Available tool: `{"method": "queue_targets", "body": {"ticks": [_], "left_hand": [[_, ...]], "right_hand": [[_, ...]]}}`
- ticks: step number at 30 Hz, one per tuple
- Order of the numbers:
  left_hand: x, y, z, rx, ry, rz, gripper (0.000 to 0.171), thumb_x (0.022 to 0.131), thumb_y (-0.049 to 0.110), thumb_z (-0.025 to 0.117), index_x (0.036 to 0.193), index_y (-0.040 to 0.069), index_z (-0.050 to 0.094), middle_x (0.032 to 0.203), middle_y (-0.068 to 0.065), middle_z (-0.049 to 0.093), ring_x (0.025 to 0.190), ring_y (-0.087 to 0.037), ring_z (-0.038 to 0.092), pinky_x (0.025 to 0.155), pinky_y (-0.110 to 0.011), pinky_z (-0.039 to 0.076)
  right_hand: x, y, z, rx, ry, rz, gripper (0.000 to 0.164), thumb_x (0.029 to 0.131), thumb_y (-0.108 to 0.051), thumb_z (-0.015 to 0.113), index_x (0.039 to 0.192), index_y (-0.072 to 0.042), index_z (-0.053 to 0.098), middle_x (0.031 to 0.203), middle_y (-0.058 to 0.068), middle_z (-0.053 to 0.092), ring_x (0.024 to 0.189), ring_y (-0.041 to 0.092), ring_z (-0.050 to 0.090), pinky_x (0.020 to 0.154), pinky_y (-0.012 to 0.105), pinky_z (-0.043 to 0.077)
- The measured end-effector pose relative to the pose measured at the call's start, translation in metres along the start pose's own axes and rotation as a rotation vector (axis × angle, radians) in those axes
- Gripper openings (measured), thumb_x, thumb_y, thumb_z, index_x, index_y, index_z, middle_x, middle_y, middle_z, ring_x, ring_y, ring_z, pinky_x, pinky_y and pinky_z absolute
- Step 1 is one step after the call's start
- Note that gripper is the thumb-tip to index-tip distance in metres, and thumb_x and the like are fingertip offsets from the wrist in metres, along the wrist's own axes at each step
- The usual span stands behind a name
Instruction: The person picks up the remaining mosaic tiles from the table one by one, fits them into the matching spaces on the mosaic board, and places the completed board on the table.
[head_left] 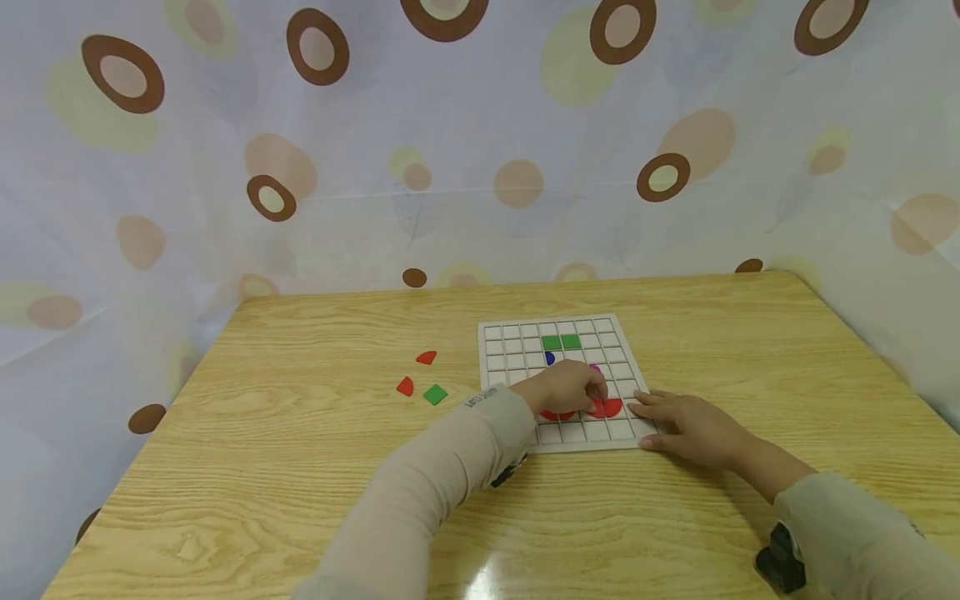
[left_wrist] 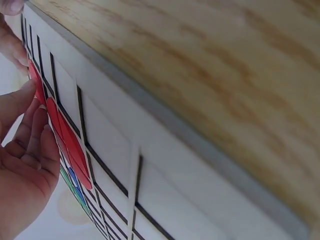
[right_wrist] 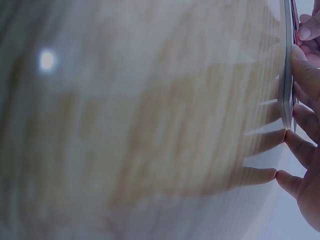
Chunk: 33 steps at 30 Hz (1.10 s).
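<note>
- Where my left hand [head_left: 562, 387] reaches over the one white grid board [head_left: 597, 431], its curled thumb and fingertips pinch one red piece [left_wrist: 36, 77], which sits in a lower row, toward the right side.
- Just to its right is one red quarter [head_left: 614, 407], its curved edge facing me.
- Left of these is a red patch [head_left: 558, 415] crossed by a grid line; my hand and arm hide some of it, so I can't count its pieces for certain.
- Farther up the board I count two green squares [head_left: 551, 342] side by side, one blue piece [head_left: 550, 358] below them and one magenta piece [head_left: 594, 367] partly behind my fingers.
- At the board's right edge rests my right hand [head_left: 697, 429], fingers spread and loosely extended, gripping nothing.
- Left of the board lie three loose pieces, well apart from it: two red wedges [head_left: 426, 357] and one green tile [head_left: 435, 394] turned cornerwise to me.
- Two pale sleeves [head_left: 450, 458] cover my arms, the left one lettered near its cuff.
- Under everything is one wood-grained table [head_left: 300, 467]; behind it hangs a pale cloth [head_left: 465, 108] printed with rounded spots, too many to count.
</note>
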<state>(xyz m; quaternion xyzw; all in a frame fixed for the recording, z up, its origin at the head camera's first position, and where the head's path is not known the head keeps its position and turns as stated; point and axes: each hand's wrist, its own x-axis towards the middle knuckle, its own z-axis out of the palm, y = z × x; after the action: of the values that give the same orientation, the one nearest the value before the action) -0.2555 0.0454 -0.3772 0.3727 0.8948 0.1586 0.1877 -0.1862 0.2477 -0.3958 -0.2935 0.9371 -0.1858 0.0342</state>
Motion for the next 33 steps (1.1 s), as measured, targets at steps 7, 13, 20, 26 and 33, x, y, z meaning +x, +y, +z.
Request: {"method": "queue_targets", "body": {"ticks": [7, 13, 20, 26, 33], "left_hand": [[0.0, 0.0002, -0.0008, 0.004, 0.0, 0.005, 0.014, 0.081, 0.012, 0.061, 0.094, 0.015, 0.063, 0.086, 0.008, 0.056, 0.082, -0.004, 0.049, 0.072, -0.013, 0.036], [0.0015, -0.003, 0.0004, -0.023, -0.001, 0.018, 0.016, 0.078, 0.015, 0.064, 0.095, 0.014, 0.064, 0.087, 0.009, 0.057, 0.082, -0.003, 0.05, 0.071, -0.013, 0.036], [0.0023, -0.0034, 0.0005, 0.009, 0.006, 0.047, 0.017, 0.077, 0.015, 0.065, 0.094, 0.014, 0.064, 0.088, 0.008, 0.056, 0.083, -0.003, 0.049, 0.072, -0.012, 0.035], [0.002, -0.004, 0.0005, 0.043, 0.023, 0.07, 0.012, 0.077, 0.014, 0.065, 0.089, 0.015, 0.065, 0.088, 0.008, 0.055, 0.083, -0.004, 0.049, 0.071, -0.013, 0.036], [0.0024, -0.0041, 0.0013, 0.039, 0.031, 0.066, 0.011, 0.076, 0.014, 0.065, 0.087, 0.015, 0.066, 0.088, 0.008, 0.057, 0.084, -0.005, 0.051, 0.07, -0.014, 0.038]], "right_hand": [[-0.0001, 0.0001, -0.0014, 0.003, -0.014, 0.0, 0.057, 0.078, -0.042, 0.056, 0.119, -0.002, 0.051, 0.126, 0.016, 0.042, 0.116, 0.038, 0.034, 0.088, 0.051, 0.029], [0.0, -0.0001, -0.0017, -0.008, -0.005, -0.003, 0.057, 0.078, -0.041, 0.057, 0.119, -0.002, 0.051, 0.126, 0.016, 0.042, 0.115, 0.038, 0.035, 0.087, 0.051, 0.03], [-0.0003, 0.0006, -0.0016, -0.002, -0.005, -0.011, 0.056, 0.079, -0.04, 0.057, 0.119, -0.002, 0.051, 0.126, 0.017, 0.042, 0.115, 0.038, 0.034, 0.088, 0.051, 0.03], [-0.0003, 0.0016, -0.0008, 0.004, -0.007, -0.011, 0.057, 0.079, -0.042, 0.056, 0.119, -0.002, 0.051, 0.126, 0.016, 0.042, 0.115, 0.038, 0.034, 0.088, 0.051, 0.03], [-0.0002, 0.0023, 0.0002, 0.012, -0.003, -0.015, 0.057, 0.078, -0.042, 0.057, 0.119, -0.003, 0.051, 0.126, 0.016, 0.042, 0.116, 0.038, 0.034, 0.088, 0.051, 0.029]]}}
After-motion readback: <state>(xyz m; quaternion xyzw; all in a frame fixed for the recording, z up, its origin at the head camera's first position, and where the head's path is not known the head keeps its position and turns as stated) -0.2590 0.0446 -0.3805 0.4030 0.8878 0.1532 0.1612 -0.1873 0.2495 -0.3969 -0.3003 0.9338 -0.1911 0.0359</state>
